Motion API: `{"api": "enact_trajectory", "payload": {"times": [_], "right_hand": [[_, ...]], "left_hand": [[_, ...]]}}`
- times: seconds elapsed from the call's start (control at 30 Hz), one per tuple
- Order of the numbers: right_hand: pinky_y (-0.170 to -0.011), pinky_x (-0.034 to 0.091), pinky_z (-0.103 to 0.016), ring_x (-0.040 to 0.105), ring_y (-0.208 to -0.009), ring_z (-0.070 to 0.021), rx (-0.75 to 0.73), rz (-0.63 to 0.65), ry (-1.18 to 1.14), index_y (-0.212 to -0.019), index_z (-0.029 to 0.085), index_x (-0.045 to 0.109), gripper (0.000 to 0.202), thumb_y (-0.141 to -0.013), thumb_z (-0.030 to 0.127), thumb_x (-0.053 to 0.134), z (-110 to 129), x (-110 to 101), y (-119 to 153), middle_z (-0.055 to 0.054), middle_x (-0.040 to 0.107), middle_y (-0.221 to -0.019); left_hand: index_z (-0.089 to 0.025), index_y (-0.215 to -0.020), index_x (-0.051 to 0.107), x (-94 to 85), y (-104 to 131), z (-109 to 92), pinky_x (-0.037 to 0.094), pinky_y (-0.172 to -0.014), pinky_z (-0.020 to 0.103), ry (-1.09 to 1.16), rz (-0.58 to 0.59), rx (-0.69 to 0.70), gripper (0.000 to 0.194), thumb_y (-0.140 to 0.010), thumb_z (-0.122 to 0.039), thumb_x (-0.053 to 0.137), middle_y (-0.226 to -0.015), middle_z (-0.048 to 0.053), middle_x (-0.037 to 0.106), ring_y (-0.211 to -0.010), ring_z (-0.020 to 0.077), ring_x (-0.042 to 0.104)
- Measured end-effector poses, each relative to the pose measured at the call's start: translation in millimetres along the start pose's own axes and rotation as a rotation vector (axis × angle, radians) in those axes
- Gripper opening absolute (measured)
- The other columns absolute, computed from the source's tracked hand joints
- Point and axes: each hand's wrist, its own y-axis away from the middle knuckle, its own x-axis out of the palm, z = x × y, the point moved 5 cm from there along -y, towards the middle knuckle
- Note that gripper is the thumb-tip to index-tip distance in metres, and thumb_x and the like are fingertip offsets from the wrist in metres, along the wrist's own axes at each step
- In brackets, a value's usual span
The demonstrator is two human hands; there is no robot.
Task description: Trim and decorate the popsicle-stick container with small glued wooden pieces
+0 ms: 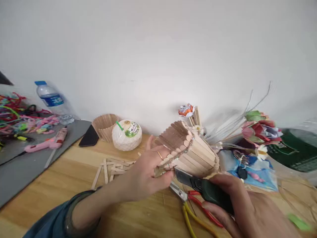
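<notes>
A basket of upright wooden craft sticks lies tilted on its side in the middle, a beaded trim running round it below the rounded stick ends. My left hand grips it near the rim, fingers inside and thumb outside. My right hand is closed round the dark green handle of a utility knife. The knife's blade points left, its tip at the basket's trim close to my left thumb. Whether the tip touches the trim I cannot tell.
Scissors and red- and yellow-handled tools lie below the basket. Loose sticks, a second stick basket, a white coconut and a phone are left. Paper flowers stand right. A pink glue gun lies far left.
</notes>
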Motion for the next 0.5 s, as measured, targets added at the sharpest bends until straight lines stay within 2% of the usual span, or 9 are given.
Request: {"api": "enact_trajectory", "payload": {"times": [0.13, 0.33, 0.5], "right_hand": [[-0.034, 0.043, -0.02, 0.063, -0.039, -0.016, 0.012, -0.034, 0.036, -0.095, 0.017, 0.045, 0.035, -0.098, 0.045, 0.024, 4.0, -4.5, -10.1, -0.001, 0.067, -0.058], [-0.032, 0.042, -0.021, 0.059, -0.035, -0.0158, 0.015, -0.065, 0.049, -0.095, 0.015, 0.046, 0.035, -0.097, 0.045, 0.027, 4.8, -2.0, -9.6, -0.001, 0.063, -0.052], [-0.032, 0.04, -0.02, 0.059, -0.034, -0.0155, -0.02, -0.111, 0.089, -0.093, 0.014, 0.047, 0.036, -0.098, 0.044, 0.028, 9.1, -4.5, -12.0, -0.002, 0.062, -0.05]], "left_hand": [[-0.018, -0.078, 0.047, -1.1, -2.5, 1.9, 0.002, -0.112, 0.045, 0.001, 0.003, -0.013, 0.004, -0.083, -0.019, 0.046, -0.079, -0.001, 0.055, -0.087, 0.0173, 0.054], [-0.02, -0.076, 0.046, -1.9, -2.0, 2.9, 0.002, -0.113, 0.04, 0.027, -0.019, -0.016, 0.006, -0.082, -0.019, 0.046, -0.078, -0.002, 0.055, -0.083, 0.016, 0.055], [-0.02, -0.081, 0.049, -3.3, -2.5, 1.5, 0.003, -0.113, 0.037, 0.055, -0.031, -0.012, 0.004, -0.082, -0.017, 0.046, -0.082, -0.002, 0.058, -0.089, 0.0163, 0.056]]}}
